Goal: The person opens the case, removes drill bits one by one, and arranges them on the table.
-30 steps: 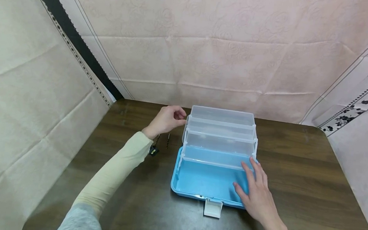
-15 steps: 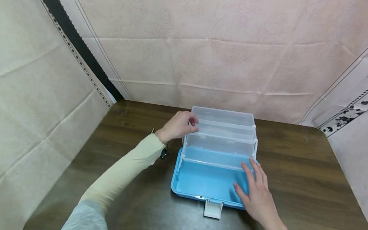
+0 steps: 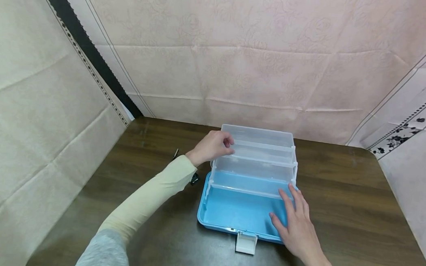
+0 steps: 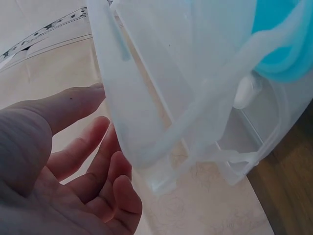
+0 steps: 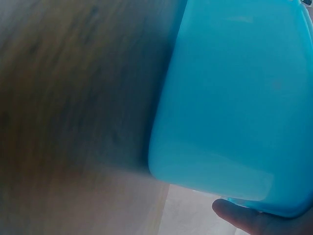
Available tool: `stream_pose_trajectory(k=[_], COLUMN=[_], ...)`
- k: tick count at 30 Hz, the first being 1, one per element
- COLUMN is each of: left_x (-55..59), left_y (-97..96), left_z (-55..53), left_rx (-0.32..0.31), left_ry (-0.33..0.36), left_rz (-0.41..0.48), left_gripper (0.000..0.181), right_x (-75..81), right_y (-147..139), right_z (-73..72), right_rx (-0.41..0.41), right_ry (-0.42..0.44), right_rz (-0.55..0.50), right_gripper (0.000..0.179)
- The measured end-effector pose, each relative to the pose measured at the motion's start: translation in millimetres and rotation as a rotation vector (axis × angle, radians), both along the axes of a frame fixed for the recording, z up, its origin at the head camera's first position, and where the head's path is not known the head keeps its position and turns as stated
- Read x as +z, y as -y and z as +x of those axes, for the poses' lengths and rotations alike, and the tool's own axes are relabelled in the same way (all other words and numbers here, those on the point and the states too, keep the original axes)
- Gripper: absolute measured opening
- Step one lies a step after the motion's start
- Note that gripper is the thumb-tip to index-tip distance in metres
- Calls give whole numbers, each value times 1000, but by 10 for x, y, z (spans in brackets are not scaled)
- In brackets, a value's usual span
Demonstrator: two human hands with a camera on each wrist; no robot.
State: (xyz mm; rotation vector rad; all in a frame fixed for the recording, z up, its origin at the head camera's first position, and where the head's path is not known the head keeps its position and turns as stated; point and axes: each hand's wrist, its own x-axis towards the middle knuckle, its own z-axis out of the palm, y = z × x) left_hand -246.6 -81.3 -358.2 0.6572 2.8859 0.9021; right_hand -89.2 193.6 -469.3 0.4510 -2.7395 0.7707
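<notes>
A light blue box [image 3: 241,210] stands open on the table, with several translucent trays [image 3: 255,164] rising in steps at its back. My left hand [image 3: 212,147] hovers at the left end of the upper trays, fingers loosely curled. A gap shows between its thumb and fingers, and nothing is visible there. In the left wrist view the thumb [image 4: 78,103] and fingertips come right up to the edge of a tray [image 4: 132,107]. My right hand [image 3: 298,227] lies at the box's right side with its fingers spread. Its right wrist view shows the blue wall [image 5: 234,107] and one fingertip.
A white latch [image 3: 245,243] hangs from the box's front edge. Beyond my left wrist, a thin dark rod [image 3: 175,153] lies on the brown wooden table [image 3: 162,235], partly hidden by the sleeve. Pale patterned cloth [image 3: 261,62] hangs behind the table and at both sides.
My left hand has moved right, from beside the trays to overlapping their left end. Its sleeve now covers most of the thin rods. The right hand and the box have stayed put.
</notes>
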Motion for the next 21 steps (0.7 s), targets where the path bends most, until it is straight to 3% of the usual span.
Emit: stream_pose_trajectory(k=[21], left_x=[33], left_y=[-163], left_z=[-151], left_rx=[4], left_ry=[62], left_rz=[-74], left_gripper=[34], right_x=[1], right_y=[3], right_z=[4], right_rx=[-2], right_ry=[-1], right_rz=[4], right_gripper=[71])
